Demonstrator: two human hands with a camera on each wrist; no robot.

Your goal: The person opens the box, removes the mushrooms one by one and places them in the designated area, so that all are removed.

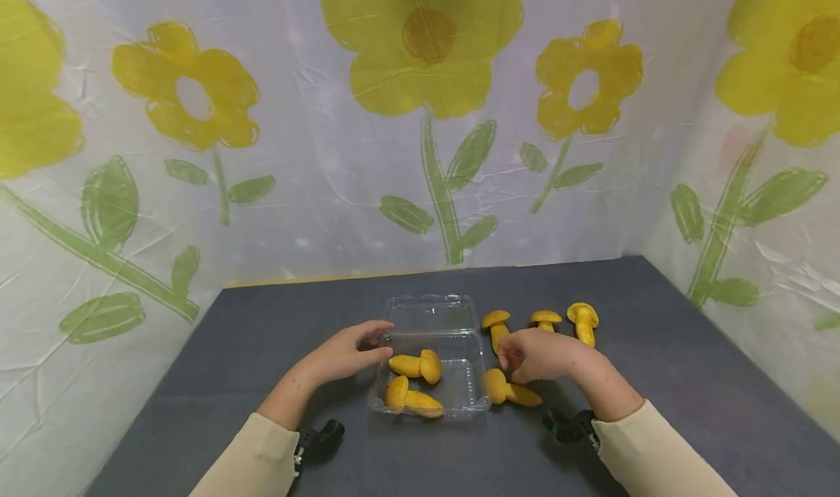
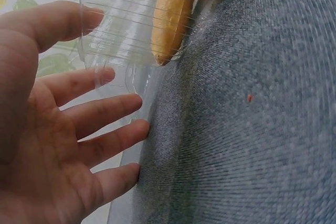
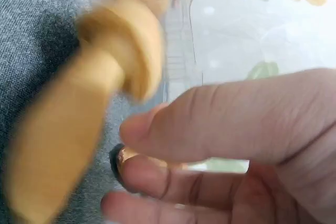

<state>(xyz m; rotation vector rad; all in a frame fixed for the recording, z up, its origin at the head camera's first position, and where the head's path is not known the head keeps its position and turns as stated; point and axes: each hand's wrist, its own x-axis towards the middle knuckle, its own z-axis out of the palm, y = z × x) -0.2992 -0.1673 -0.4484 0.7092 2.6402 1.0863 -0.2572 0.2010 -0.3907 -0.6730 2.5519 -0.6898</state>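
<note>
A clear plastic clamshell box [image 1: 467, 344] stands with its lid [image 1: 429, 313] folded back, away from the person. Two yellow mushrooms lie inside, the farther mushroom [image 1: 429, 366] and the nearer mushroom [image 1: 410, 401]. My left hand [image 1: 348, 350] is at the box's left side, thumb and index fingertip at the plastic, the fingers fairly straight. Beside the box's right wall lies another mushroom [image 1: 512, 391], its cap toward the box. Just above it hovers my right hand [image 1: 541, 353], fingers loosely bent. In the right wrist view nothing shows between thumb [image 3: 173, 124] and fingers.
Beyond my right hand are three more mushrooms: a left one [image 1: 496, 323], partly covered by the hand, a middle one [image 1: 546, 318] and a right one [image 1: 584, 322]. They lie on a dark grey cloth-covered table [image 1: 262, 337]. A flower-printed curtain [image 1: 295, 191] surrounds it.
</note>
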